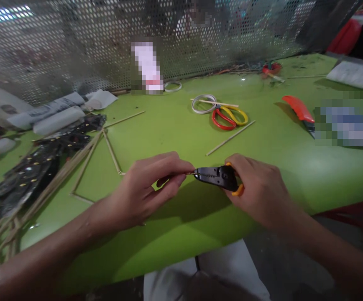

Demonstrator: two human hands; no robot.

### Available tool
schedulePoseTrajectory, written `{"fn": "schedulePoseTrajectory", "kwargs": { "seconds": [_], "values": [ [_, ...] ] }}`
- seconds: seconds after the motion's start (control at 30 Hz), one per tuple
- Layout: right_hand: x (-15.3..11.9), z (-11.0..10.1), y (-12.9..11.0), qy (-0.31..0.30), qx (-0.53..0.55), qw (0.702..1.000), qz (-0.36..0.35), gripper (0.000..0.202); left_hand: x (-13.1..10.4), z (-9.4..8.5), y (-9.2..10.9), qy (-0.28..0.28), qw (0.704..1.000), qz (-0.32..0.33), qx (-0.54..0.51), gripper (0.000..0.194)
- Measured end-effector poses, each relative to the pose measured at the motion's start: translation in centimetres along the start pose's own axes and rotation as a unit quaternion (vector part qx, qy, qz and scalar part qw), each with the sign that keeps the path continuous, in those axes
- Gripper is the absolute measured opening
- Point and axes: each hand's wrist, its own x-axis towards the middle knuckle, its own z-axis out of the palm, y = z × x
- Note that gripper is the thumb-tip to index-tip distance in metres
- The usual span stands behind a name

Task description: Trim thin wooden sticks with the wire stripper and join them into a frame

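Note:
My right hand (pixel 256 186) is wrapped round the yellow-orange handles of a black wire stripper (pixel 216 176), its jaws pointing left. The tool's tip meets a short, thin piece (pixel 189 173) pinched between the thumb and fingers of my left hand (pixel 159 179); it is too small to name. Both hands are above the green table (pixel 169 133) near its front edge. Beyond the tool lie a thin stick (pixel 231 138), scissors (pixel 223 121) with red and yellow handles, and a white tape ring (pixel 203 103) with another stick across it.
Bundled sticks (pixel 56 179), joined stick frames (pixel 85 167) and black plastic (pixel 40 167) lie at left, with white rolls (pixel 59 119) behind. An orange-handled tool (pixel 298 109) lies at right. A perforated metal screen (pixel 100 46) stands along the back, with a second ring (pixel 172 87) near it.

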Motion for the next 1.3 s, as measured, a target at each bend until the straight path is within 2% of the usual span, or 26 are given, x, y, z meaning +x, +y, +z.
{"fn": "schedulePoseTrajectory", "kwargs": {
  "seconds": [1.07, 1.3],
  "values": [
    [0.09, 0.23, 0.21, -0.042, -0.017, 0.999, 0.006, 0.014, 0.62, -0.15, -0.42, -0.013, 1.000, -0.006, 0.001, 0.016],
    [0.03, 0.26, 0.21, -0.047, -0.023, 0.999, 0.014, 0.014, 0.80, -0.02, -0.66, 0.023, 0.998, 0.053, 0.018, 0.013]
  ]
}}
